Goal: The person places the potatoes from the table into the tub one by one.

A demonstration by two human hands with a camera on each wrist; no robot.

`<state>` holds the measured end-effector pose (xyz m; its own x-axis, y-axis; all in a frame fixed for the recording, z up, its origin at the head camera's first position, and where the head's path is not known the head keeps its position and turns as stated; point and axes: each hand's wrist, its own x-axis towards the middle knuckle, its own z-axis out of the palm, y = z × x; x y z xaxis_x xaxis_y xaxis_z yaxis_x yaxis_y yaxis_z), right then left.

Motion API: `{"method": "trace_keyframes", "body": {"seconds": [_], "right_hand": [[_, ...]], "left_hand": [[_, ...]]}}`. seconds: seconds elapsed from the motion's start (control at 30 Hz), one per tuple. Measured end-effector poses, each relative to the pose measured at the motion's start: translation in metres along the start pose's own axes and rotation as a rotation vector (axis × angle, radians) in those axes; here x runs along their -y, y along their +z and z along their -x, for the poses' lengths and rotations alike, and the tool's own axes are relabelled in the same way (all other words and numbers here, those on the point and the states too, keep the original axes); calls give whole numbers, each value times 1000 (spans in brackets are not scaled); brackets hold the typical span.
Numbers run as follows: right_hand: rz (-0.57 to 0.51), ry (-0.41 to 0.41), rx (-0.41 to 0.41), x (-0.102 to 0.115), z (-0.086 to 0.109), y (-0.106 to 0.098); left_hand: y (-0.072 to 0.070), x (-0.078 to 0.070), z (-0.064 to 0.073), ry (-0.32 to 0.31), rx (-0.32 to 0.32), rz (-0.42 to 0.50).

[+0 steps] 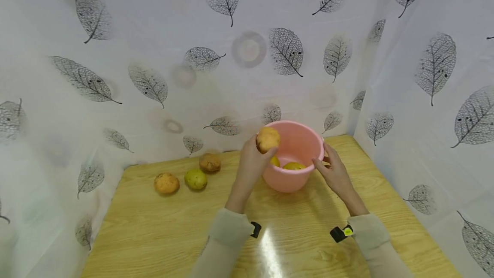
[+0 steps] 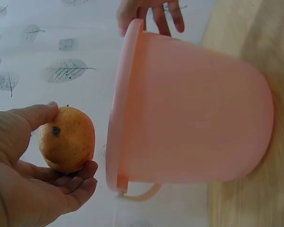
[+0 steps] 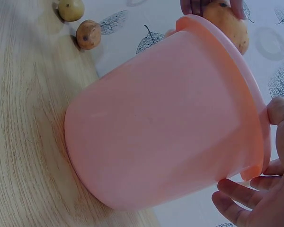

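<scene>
My left hand (image 1: 251, 161) holds a round yellow-orange fruit (image 2: 68, 139) between thumb and fingers, above the near-left rim of a pink plastic bucket (image 1: 286, 181). The fruit has a dark spot on its skin; its exact kind is not clear. My right hand (image 1: 335, 170) grips the bucket's rim on the right, thumb on the edge and fingers against the outer side. Inside the bucket lie a yellow fruit (image 1: 294, 165) and another yellow one (image 1: 275, 161), partly hidden behind my left hand. The bucket stands upright on the wooden table.
To the left on the table (image 1: 162, 231) lie a yellow-orange fruit (image 1: 166, 183), a green-yellow fruit (image 1: 195, 179) and a brownish fruit (image 1: 210, 163). Leaf-printed white sheeting (image 1: 247, 89) closes off the back and sides. A curved bucket handle (image 2: 144, 193) hangs from the rim.
</scene>
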<state>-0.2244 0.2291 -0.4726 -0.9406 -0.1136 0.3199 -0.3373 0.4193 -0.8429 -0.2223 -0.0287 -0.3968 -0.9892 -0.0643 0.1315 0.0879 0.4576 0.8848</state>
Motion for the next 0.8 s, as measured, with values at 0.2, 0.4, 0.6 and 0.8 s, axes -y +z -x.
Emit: {"method": "trace_keyframes", "body": {"seconds": [0.2, 0.4, 0.6, 0.8], "right_hand": [[-13, -2, 1, 0, 0, 0], [-9, -3, 3, -1, 0, 0], [-13, -2, -1, -3, -1, 0], [-14, -10, 4, -4, -1, -1]], "left_hand": [[18, -7, -2, 56, 18, 10], [30, -13, 2, 0, 60, -48], [39, -18, 3, -56, 85, -97], [44, -20, 5, -33, 99, -100]]}}
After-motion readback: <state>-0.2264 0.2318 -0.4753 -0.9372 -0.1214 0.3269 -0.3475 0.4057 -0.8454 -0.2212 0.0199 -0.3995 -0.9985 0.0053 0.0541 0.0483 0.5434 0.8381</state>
